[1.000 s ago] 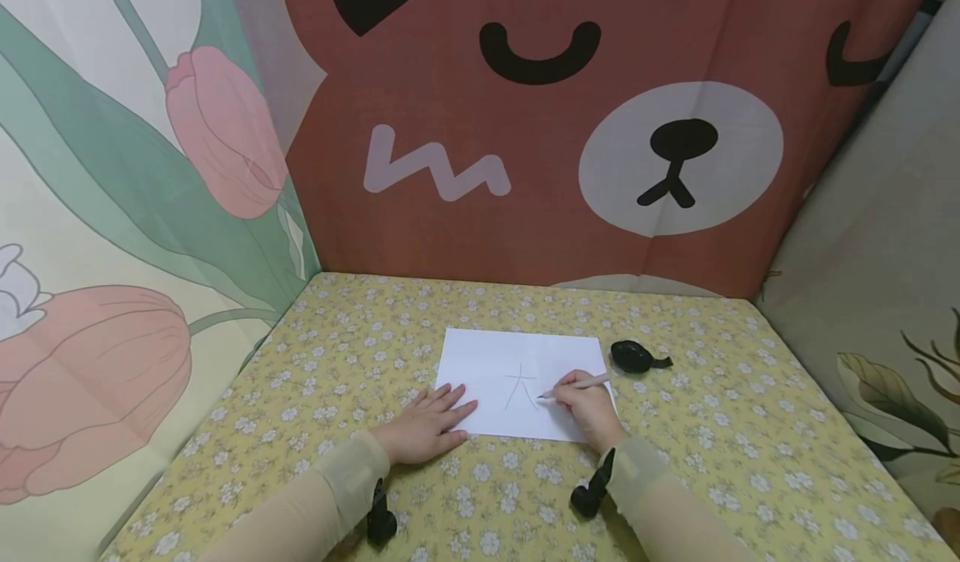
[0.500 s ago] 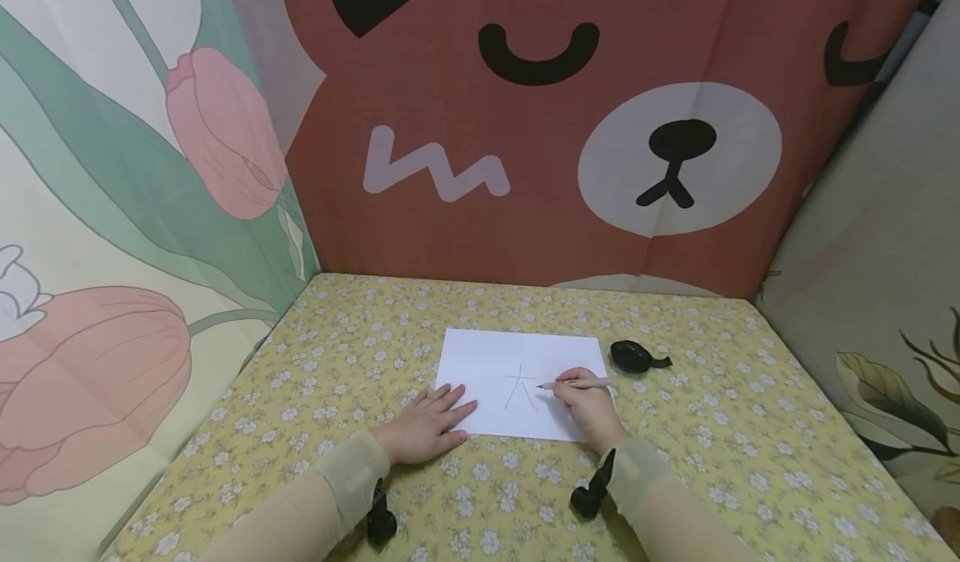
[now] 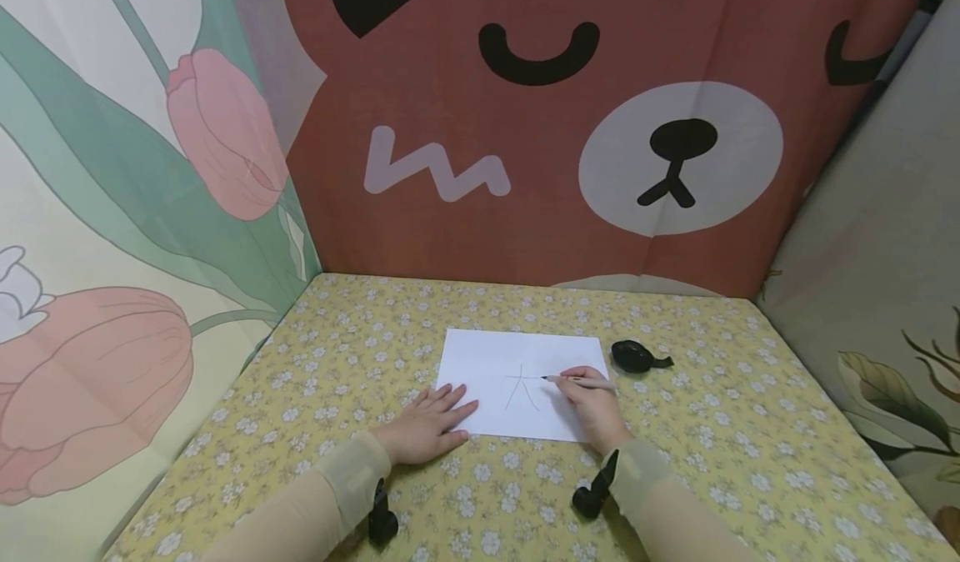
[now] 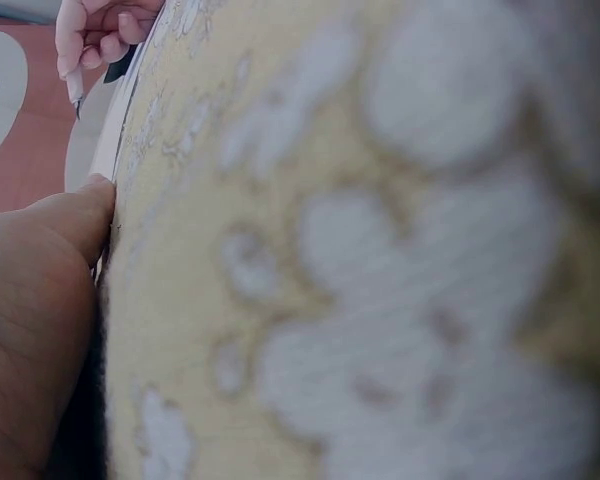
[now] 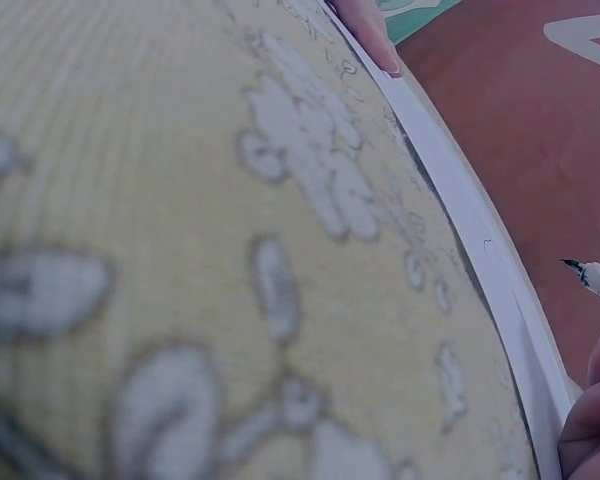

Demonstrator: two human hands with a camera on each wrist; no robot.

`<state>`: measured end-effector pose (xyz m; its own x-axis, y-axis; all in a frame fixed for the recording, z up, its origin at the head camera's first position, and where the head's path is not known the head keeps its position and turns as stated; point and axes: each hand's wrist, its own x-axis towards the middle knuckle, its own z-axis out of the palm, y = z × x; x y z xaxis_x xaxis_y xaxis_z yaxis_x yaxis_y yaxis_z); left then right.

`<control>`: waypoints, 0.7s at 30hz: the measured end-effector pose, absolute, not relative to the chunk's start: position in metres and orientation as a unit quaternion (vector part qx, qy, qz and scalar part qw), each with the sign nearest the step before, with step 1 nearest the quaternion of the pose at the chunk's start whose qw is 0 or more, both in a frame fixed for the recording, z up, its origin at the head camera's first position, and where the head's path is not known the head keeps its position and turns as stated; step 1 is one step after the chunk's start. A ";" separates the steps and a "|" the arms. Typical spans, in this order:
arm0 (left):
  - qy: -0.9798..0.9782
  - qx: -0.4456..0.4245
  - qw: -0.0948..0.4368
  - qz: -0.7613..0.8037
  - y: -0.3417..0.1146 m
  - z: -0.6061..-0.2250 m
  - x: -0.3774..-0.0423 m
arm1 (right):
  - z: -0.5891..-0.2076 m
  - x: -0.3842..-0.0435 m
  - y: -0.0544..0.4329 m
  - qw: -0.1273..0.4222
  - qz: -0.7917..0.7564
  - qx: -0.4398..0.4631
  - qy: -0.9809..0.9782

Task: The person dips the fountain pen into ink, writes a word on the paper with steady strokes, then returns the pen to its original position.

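A white sheet of paper lies on the flowered tablecloth and bears a few thin dark strokes: one across, one short upright, two slanting apart below. My right hand, over the sheet's right side, pinches a slim pale pen between thumb and fingers. In the right wrist view the pen's dark tip shows a gap above the paper. My left hand rests flat, fingers spread, on the sheet's lower left corner. The left wrist view shows the left thumb at the table surface.
A black oval object with a short tail lies just right of the paper. Black devices are strapped at both wrists. A brown bear-print cloth hangs behind the table, with printed cloths at both sides.
The pen tip has lifted off the end of the right slanting stroke and moved upward, to near the right end of the cross stroke. My left hand has stayed in place.
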<state>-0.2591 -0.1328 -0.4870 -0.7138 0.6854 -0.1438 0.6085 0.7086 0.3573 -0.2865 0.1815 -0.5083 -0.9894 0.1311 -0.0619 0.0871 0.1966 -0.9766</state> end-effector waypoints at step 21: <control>0.917 0.351 0.133 0.136 -0.132 -0.489 -0.261 | -0.499 -0.288 0.193 0.076 0.696 -0.125 -0.703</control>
<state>-0.2608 -0.1324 -0.4894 -0.7187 0.6792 -0.1485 0.6068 0.7171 0.3429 -0.2876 0.1925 -0.4991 -0.9574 0.2808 -0.0669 0.0695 -0.0009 -0.9976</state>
